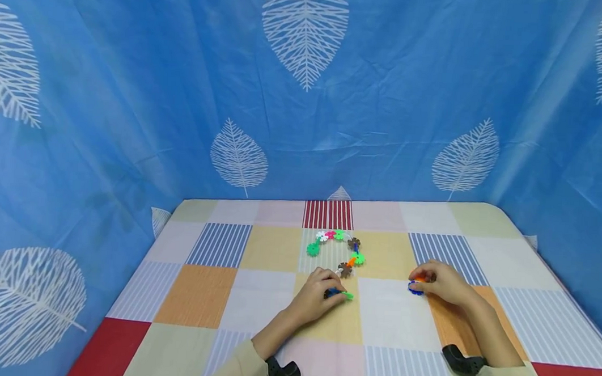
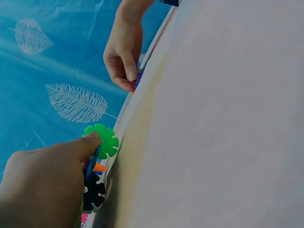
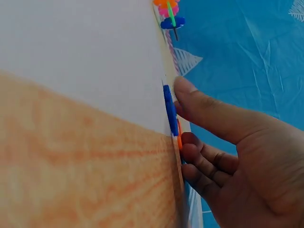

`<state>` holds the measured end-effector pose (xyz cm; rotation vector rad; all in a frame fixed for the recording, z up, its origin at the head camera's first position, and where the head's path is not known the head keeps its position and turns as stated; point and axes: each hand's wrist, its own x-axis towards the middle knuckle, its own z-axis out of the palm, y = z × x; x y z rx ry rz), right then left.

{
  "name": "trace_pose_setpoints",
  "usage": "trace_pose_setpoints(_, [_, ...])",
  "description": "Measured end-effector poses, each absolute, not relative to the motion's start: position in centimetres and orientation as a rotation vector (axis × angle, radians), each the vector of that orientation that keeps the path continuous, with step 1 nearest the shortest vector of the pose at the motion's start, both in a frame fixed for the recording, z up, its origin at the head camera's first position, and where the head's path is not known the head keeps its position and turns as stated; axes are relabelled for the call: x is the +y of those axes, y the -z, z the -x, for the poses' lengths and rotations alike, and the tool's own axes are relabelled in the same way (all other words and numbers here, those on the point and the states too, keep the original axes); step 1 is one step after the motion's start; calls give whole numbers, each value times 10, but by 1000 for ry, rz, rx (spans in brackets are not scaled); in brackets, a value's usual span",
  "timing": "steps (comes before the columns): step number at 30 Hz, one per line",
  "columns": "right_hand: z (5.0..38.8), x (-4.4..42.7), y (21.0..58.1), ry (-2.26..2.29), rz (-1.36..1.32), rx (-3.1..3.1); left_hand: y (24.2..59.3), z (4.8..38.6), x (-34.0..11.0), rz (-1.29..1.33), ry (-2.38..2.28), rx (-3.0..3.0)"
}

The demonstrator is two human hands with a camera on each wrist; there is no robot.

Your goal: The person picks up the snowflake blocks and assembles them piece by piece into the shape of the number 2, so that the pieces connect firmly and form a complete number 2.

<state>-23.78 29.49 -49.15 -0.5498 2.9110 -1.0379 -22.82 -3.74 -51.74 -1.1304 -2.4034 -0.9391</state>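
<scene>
My left hand [image 1: 316, 295] pinches a green notched plastic disc [image 2: 107, 141] between thumb and fingers. A blue disc, seen nearly edge-on, and a black disc [image 2: 95, 192] are joined below it. Just beyond that hand, linked discs form a curved chain on the cloth, with a brown disc [image 1: 345, 270] at its near part and a dark green disc [image 1: 313, 249] at its far left. Off to the right, my right hand [image 1: 441, 281] has thumb and fingers curled at a blue disc [image 3: 170, 110]. An orange disc [image 3: 179, 135] lies against its fingers, partly hidden.
A patchwork-patterned cloth [image 1: 274, 306] covers the table. Blue curtains [image 1: 387, 101] with white leaf prints stand behind and at both sides. Black wrist devices [image 1: 283, 373] are worn on both forearms.
</scene>
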Motion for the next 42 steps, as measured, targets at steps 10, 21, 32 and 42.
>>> trace_pose_setpoints(10, [232, 269, 482, 1184, 445, 2862, 520, 231, -38, 1099, 1068, -2390])
trace_pose_setpoints(21, [218, 177, 486, 1879, 225, 2128, 522, 234, -39, 1017, 1196, -2373])
trace_pose_setpoints(32, [214, 175, 493, 1867, 274, 2071, 523, 231, -39, 1033, 1191, -2348])
trace_pose_setpoints(42, [213, 172, 498, 1886, 327, 1985, 522, 232, -40, 1025, 1173, -2341])
